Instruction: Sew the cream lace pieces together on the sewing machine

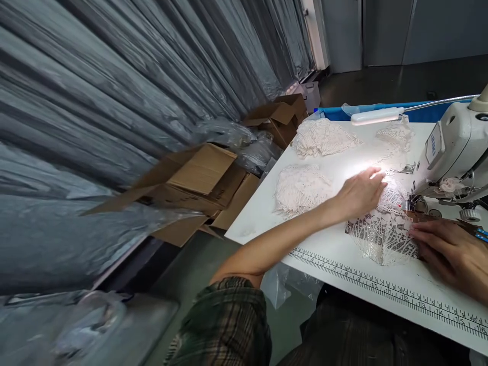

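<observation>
White lace fabric [385, 231] lies under the presser foot area of a white sewing machine [440, 147], its front part loosely crumpled towards the table edge. My left hand [360, 194] rests palm down on the lace's far left side, fingers stretched out under the bright lamp light. At the right edge of the lace, my right hand [452, 249] has its fingertips together on the fabric, just in front of the needle. Its thumb is hidden. Two piles of white lace pieces, a nearer pile [301, 189] and a farther pile [324, 137], lie left of my left hand.
A lamp [377, 116] on a bendable neck reaches over more lace [396, 134] at the back. Printed ruler marks [373, 285] run along the table's front edge. Blue-handled scissors [482, 234] lie far right. Open cardboard boxes [204, 168] and a grey curtain [114, 91] stand left.
</observation>
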A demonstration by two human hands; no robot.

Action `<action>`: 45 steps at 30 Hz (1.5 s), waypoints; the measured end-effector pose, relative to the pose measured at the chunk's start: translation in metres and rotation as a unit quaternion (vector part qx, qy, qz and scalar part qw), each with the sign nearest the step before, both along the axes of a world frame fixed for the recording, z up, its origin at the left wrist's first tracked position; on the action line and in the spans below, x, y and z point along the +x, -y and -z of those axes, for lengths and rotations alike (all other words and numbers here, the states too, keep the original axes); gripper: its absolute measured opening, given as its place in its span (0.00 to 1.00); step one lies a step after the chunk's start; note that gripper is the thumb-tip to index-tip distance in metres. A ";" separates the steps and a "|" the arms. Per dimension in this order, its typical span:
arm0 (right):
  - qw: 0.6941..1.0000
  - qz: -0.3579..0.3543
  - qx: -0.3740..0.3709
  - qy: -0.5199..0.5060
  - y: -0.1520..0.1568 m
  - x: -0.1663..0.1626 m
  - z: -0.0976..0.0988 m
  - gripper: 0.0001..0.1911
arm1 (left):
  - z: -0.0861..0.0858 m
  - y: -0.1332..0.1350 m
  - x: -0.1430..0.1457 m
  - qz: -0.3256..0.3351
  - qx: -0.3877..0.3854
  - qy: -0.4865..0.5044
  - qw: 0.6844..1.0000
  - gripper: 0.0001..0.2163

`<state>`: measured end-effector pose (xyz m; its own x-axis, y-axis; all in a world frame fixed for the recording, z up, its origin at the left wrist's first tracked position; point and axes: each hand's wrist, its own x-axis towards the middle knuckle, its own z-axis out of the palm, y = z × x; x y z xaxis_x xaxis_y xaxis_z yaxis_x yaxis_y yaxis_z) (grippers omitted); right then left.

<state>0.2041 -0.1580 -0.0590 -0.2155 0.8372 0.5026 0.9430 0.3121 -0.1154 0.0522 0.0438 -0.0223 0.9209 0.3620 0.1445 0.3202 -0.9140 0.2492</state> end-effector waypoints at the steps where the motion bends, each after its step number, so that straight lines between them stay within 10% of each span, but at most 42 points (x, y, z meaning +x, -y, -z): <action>1: 1.000 -0.012 0.000 0.003 0.000 0.000 0.004 0.12 | 0.007 0.005 0.006 0.015 0.013 -0.013 1.000 0.17; 11: 0.986 0.154 -0.048 0.050 -0.006 -0.035 0.015 0.19 | 0.025 -0.057 0.065 0.288 0.164 -0.030 0.943 0.19; 16: 0.992 0.093 -0.067 -0.045 -0.002 -0.019 0.016 0.18 | 0.020 -0.045 0.037 0.254 0.163 0.094 0.949 0.16; 21: 0.986 0.064 -0.105 -0.116 -0.004 -0.003 0.008 0.18 | 0.022 -0.006 -0.007 0.420 0.109 0.109 0.894 0.08; 26: 0.975 0.076 -0.128 -0.168 -0.006 -0.005 0.001 0.23 | 0.030 0.022 -0.013 0.385 0.249 0.115 0.881 0.12; 32: 0.944 0.089 -0.172 -0.267 -0.001 0.011 -0.005 0.18 | 0.038 0.024 -0.007 0.322 0.177 0.175 0.913 0.10; 39: 0.977 0.025 -0.096 -0.189 -0.001 0.008 0.000 0.15 | 0.043 0.023 -0.009 0.218 0.004 0.267 0.939 0.09; 45: 0.986 0.024 -0.111 -0.120 0.006 -0.005 0.006 0.17 | 0.045 0.028 -0.008 0.252 0.064 0.266 0.928 0.08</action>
